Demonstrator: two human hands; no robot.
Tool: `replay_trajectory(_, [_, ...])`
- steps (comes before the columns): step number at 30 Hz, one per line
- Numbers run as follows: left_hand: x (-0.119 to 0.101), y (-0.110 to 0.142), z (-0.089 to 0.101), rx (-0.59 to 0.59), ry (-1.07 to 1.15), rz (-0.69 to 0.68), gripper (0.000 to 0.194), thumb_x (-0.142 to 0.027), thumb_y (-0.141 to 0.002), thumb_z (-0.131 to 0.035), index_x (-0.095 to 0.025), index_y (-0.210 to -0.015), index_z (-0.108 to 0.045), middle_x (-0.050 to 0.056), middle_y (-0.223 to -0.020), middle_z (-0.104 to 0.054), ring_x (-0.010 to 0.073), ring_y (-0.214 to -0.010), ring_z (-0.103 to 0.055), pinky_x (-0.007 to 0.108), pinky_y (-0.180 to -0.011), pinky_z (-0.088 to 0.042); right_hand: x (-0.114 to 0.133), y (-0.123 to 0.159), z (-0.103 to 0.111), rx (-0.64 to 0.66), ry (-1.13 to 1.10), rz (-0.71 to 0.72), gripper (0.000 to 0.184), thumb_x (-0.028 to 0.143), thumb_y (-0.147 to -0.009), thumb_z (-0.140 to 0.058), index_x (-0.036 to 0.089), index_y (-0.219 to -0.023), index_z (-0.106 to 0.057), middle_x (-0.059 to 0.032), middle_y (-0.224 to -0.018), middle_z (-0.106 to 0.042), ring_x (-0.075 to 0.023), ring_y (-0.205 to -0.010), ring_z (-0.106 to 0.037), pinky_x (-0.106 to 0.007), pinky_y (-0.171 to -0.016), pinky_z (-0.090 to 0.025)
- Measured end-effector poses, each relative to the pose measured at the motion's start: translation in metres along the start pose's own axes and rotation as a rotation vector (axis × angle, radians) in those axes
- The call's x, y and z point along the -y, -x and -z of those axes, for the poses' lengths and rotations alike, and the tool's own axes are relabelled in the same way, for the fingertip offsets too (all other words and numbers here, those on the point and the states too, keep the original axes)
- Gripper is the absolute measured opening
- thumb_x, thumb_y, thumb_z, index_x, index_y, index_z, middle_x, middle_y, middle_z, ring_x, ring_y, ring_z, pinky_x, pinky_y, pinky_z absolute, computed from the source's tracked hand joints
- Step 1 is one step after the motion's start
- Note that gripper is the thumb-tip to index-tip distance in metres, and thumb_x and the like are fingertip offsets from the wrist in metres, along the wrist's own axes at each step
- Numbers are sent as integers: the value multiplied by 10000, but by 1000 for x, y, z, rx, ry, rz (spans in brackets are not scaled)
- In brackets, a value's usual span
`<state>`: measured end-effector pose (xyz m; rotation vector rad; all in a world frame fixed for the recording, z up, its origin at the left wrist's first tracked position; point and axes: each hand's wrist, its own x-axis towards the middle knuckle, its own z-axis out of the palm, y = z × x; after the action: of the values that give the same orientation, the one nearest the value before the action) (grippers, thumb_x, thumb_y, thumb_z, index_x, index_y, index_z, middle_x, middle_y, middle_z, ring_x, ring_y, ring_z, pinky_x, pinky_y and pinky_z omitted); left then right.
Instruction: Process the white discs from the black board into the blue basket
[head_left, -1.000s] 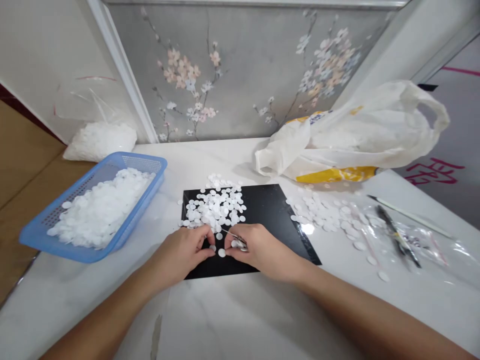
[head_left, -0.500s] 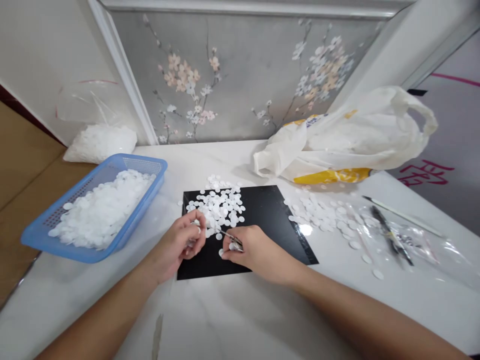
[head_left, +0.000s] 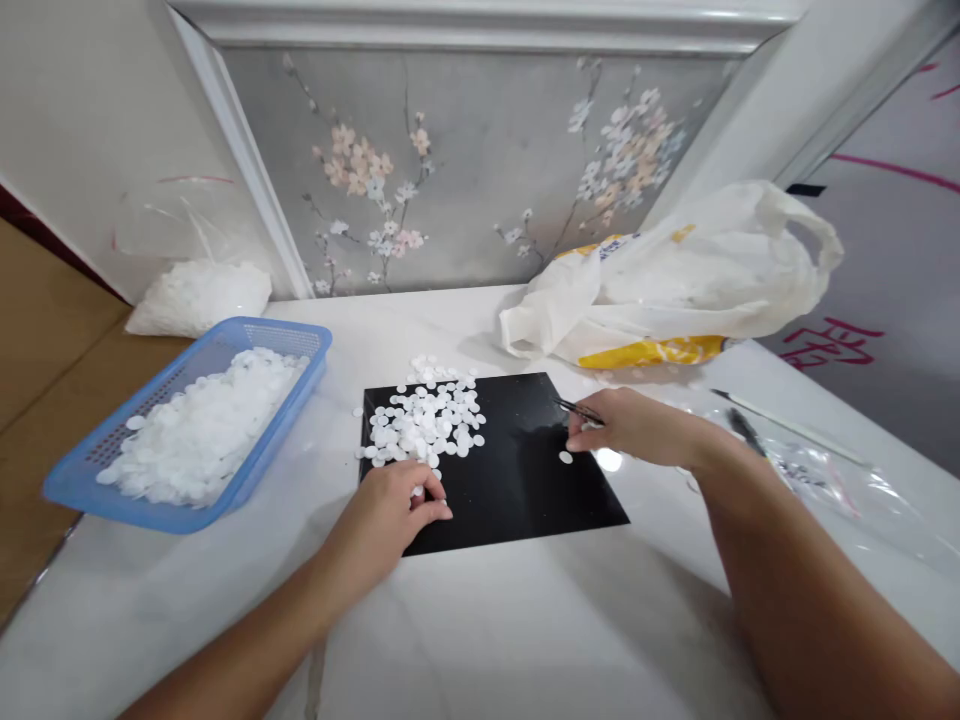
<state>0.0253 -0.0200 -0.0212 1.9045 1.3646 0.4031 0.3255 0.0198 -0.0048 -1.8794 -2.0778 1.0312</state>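
A black mat [head_left: 525,490] lies on the white table, with many small white discs [head_left: 427,420] heaped on its left part. My left hand [head_left: 390,510] rests at the mat's front left, its thumb and fingers closed in a pinch. White shows between these fingers, apparently a disc, though most of it is hidden. Over the mat's right edge, my right hand [head_left: 622,425] is closed on dark, thin tweezers [head_left: 576,408], whose tips point left. One loose white disc [head_left: 566,457] is just below the right fingertips.
To the left stands a blue basket [head_left: 289,420] full of white discs, with a clear bag [head_left: 199,298] of white pieces behind it. A white and yellow plastic bag [head_left: 667,290] lies at the back right. A pen [head_left: 746,432] and clear plastic packaging [head_left: 817,480] lie right.
My right hand has moved right with the tweezers, from the disc heap to the mat's right edge. My left hand has lowered and shifted slightly right, to the front of the mat.
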Motion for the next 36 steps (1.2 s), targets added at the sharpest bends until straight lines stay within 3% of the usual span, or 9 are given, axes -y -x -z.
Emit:
replay_trajectory(4, [1,0,-3,33,-56,-20,85,-210,-736,-626,-213,-662,-584,-20,-712,-593,156,-660,-513,256,-603,-349,18,-6,-18,-218,-204,48,171,331,-788,-547,193,-693,-583,26,-546,-546,-108,-475,-443,-242,-476,-323])
replay_trajectory(7, [-2,1,3,71,56,7,108,-252,-758,-600,-205,-680,-543,-30,-691,-560,131,-617,-474,241,-568,-322,38,-12,-44,-198,-222,185,129,304,-822,-538,195,-790,-601,12,-687,-611,-128,-596,-534,-249,-583,-385])
replay_trajectory(13, [-5,-4,23,54,973,239,228,-167,-713,-512,-195,-600,-317,-62,-547,-411,65,-448,-195,215,-415,-121,58,-15,-74,-173,5,338,86,198,-865,-501,185,-786,-533,-34,-801,-618,-160,-709,-557,-267,-653,-382])
replay_trajectory(17, [0,-6,26,18,1177,277,97,-118,-635,-493,-191,-682,-452,-57,-527,-407,69,-440,-199,220,-397,-94,58,-14,-74,-214,15,357,130,192,-875,-448,185,-752,-488,-34,-734,-583,-149,-646,-522,-270,-619,-363])
replay_trajectory(19, [1,-6,24,39,1108,272,43,-186,-699,-470,-177,-665,-493,-38,-535,-425,68,-436,-235,224,-398,-100,57,-14,-74,-196,-161,287,105,218,-857,-464,192,-757,-479,-8,-680,-568,-127,-583,-488,-255,-576,-358])
replay_trajectory(23, [2,-5,15,-43,639,180,393,-395,-841,-451,-175,-522,-389,-37,-527,-386,73,-453,-293,230,-436,-183,55,-11,-72,-16,-742,73,143,301,-828,-490,201,-754,-419,13,-663,-575,-85,-505,-425,-197,-442,-293])
replay_trajectory(27, [0,-5,5,-135,-67,30,214,-361,-830,-528,-213,-675,-523,-64,-528,-385,104,-500,-375,234,-517,-254,53,-12,-70,79,-983,47,236,362,-748,-617,182,-758,-464,10,-666,-571,-63,-504,-391,-177,-420,-226])
replay_trajectory(31, [-1,-7,1,-139,-372,45,63,-312,-821,-554,-262,-799,-584,-71,-545,-441,122,-494,-427,235,-517,-258,52,-19,-73,56,-917,78,268,407,-736,-656,169,-746,-534,31,-609,-509,-64,-485,-364,-199,-439,-245])
replay_trajectory(36, [1,-9,3,-106,-399,71,77,-329,-816,-578,-269,-827,-624,-68,-567,-493,128,-520,-477,233,-535,-294,58,-24,-80,-193,-408,287,114,267,-795,-623,185,-723,-590,24,-673,-564,-116,-628,-498,-233,-602,-362])
